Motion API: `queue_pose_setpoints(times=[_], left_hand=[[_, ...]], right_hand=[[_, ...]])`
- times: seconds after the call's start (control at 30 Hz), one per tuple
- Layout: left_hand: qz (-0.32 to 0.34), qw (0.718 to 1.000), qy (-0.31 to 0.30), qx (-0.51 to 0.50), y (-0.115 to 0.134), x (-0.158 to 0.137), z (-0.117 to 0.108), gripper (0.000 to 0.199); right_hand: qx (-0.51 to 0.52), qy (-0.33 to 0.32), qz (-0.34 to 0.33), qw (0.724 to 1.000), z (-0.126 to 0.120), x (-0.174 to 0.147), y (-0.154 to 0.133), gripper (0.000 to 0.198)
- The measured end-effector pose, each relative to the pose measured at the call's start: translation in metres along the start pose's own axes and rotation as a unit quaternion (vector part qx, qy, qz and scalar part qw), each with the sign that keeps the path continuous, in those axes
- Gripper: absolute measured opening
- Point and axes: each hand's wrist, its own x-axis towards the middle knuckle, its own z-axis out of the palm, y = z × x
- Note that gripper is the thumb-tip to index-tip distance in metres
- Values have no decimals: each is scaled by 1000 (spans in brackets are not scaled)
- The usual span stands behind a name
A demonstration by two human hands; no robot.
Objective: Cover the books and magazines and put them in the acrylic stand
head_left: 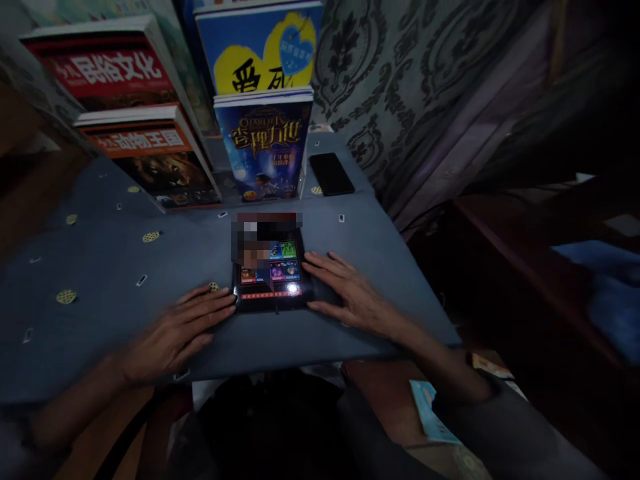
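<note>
A dark, glossy, flat item with rows of small coloured pictures (285,271), like a book cover, lies on the blue-grey tablecloth (200,227). Its upper left part is blurred into blocks, and a light glares near its lower right corner. At its left edge rests my left hand (183,327), palm down with the fingers stretched out. On the opposite side, my right hand (350,293) lies with its fingers apart and their tips at the right edge. Neither hand grips anything.
Behind the item stand upright books: a blue one (265,150), a yellow-and-blue one (260,50), and red and orange ones (145,140) on the left. A black phone (332,175) lies near the patterned wall (400,60). Below the table's right side is a light-blue packet (433,410).
</note>
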Motion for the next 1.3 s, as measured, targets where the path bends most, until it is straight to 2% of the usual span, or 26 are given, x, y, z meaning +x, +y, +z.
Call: queue_pose_setpoints(times=[0.2,0.43,0.77,1.03,1.3], left_hand=[[37,998,-43,0,2,20,-2,56],[84,995,-58,-6,11,58,7,60],[98,992,-80,-13,23,101,16,56],[88,994,-58,-34,19,113,20,43],[92,994,-33,-41,16,120,23,43]], right_hand=[[20,5,6,1000,1,1,2,71],[26,4,3,1000,2,0,3,73],[17,15,-3,1000,6,-2,6,76],[11,32,-27,999,8,-3,7,79],[11,26,-14,1000,7,-3,5,80]])
